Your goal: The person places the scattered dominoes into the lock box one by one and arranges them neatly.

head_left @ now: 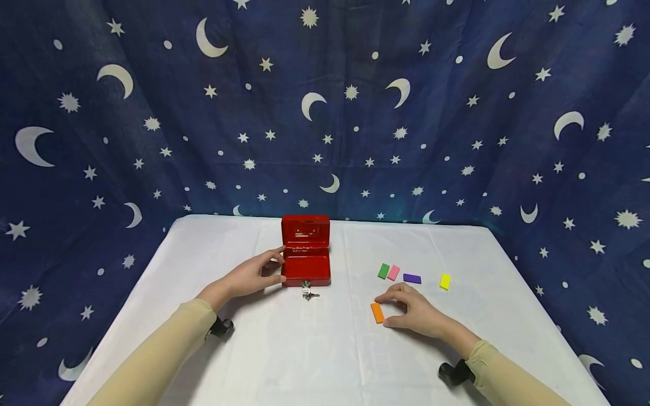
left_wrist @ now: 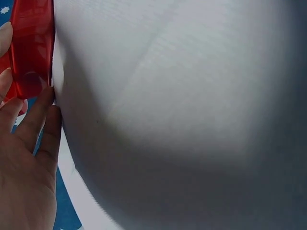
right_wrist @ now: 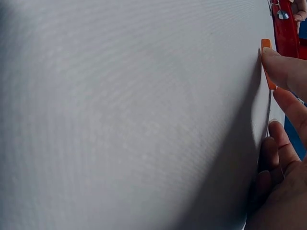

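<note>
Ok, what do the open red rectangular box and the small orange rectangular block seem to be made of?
The open red rectangular box is probably painted metal, glossy: its side shines in the left wrist view. The small orange rectangular block may be plastic or painted wood: its colour is even and fairly matte, with no visible grain.
</note>
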Available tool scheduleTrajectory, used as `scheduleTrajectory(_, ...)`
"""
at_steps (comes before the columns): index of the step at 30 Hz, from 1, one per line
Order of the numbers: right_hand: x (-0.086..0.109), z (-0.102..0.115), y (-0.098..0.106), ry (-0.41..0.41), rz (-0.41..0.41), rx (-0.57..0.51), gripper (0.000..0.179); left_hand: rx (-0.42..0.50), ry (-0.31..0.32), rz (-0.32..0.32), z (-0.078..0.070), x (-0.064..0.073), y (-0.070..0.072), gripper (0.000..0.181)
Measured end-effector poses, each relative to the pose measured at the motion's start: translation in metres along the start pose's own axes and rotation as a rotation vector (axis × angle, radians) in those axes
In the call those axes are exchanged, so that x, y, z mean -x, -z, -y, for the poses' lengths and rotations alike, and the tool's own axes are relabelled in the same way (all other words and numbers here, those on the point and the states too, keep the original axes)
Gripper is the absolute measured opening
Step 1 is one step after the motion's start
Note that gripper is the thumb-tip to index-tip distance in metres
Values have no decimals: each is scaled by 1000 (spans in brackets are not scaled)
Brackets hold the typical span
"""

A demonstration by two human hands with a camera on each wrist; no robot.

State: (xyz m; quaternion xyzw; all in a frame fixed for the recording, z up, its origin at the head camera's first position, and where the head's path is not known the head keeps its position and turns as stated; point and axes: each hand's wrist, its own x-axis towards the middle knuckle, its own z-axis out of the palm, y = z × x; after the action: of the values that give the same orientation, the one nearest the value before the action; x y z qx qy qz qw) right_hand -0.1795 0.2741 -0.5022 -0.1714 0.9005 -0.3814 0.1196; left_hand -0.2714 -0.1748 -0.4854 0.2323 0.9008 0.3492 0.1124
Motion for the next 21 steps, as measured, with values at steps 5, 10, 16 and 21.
scheduleTrajectory(5, 0, 0, -1, 25, -14, 22, 41, 10, -17, -5, 1, -1, 0, 38)
scheduleTrajectory(10, 0, 0, -1, 39, -22, 38, 41, 16, -19, -6, 1, 0, 0, 35)
scheduleTrajectory(16, 1, 2, -1, 31, -29, 35, 43, 24, -19, -3, -1, 0, 0, 34)
scheduleTrajectory(21, 1, 2, -2, 17, -37, 42, 43, 24, -12, -1, -2, 2, 0, 38)
